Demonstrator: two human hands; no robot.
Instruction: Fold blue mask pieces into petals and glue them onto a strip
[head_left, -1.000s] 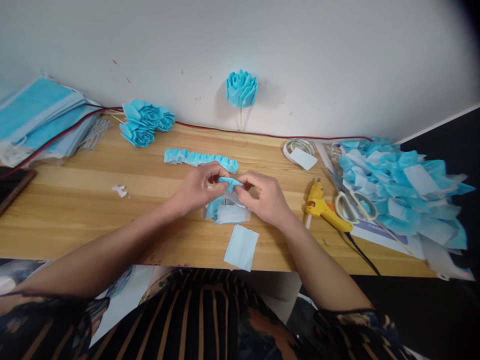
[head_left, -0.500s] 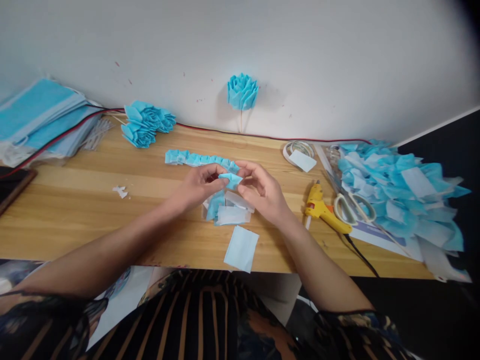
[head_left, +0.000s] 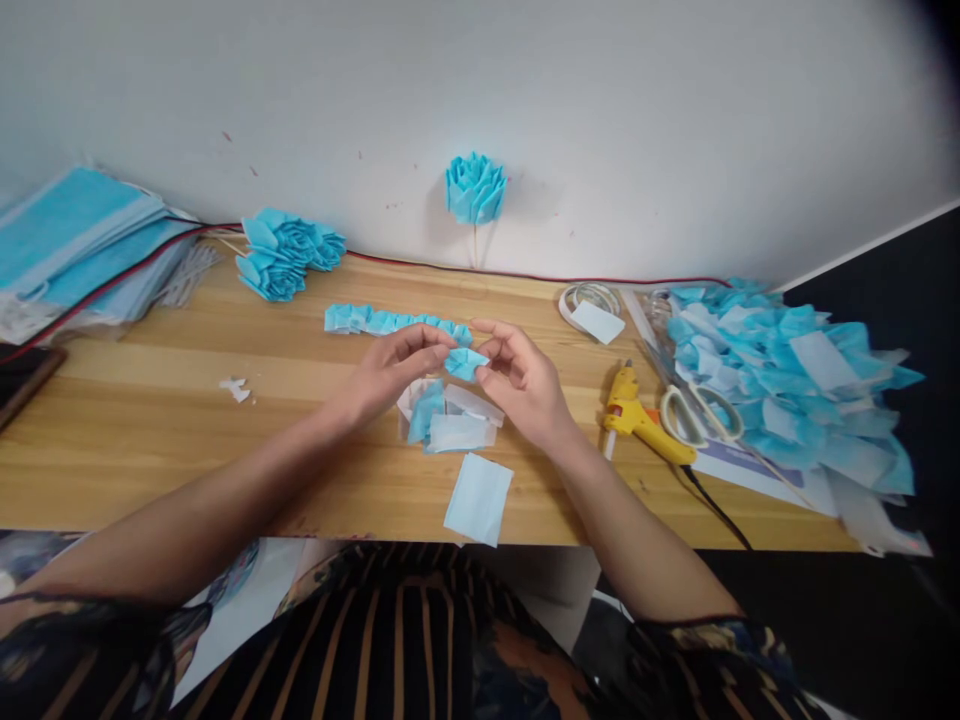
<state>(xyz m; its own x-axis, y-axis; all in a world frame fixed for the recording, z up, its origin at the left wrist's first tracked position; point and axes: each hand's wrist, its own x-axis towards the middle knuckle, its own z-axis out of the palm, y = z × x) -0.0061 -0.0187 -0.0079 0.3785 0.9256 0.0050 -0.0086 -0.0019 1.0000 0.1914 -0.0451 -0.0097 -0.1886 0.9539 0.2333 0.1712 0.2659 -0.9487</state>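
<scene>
Between my two hands is a small folded blue petal of mask fabric. My left hand pinches its left end with thumb and forefinger. At its right end my right hand grips it the same way. Just behind my fingers runs a row of folded blue petals, its right end partly hidden by my hands. Below the hands lie loose blue and white fabric pieces, overlapping one another. A pale blue square rests nearer the table's front edge.
Right of my hands lie a yellow glue gun, scissors, a tape roll and a heap of blue fabric pieces. Blue fabric flowers and stacked masks are at left. One flower leans on the wall.
The folded petal has turned slightly between my fingers, showing more of its blue face. The whole view has shifted a little, so the table things appear slightly further left.
</scene>
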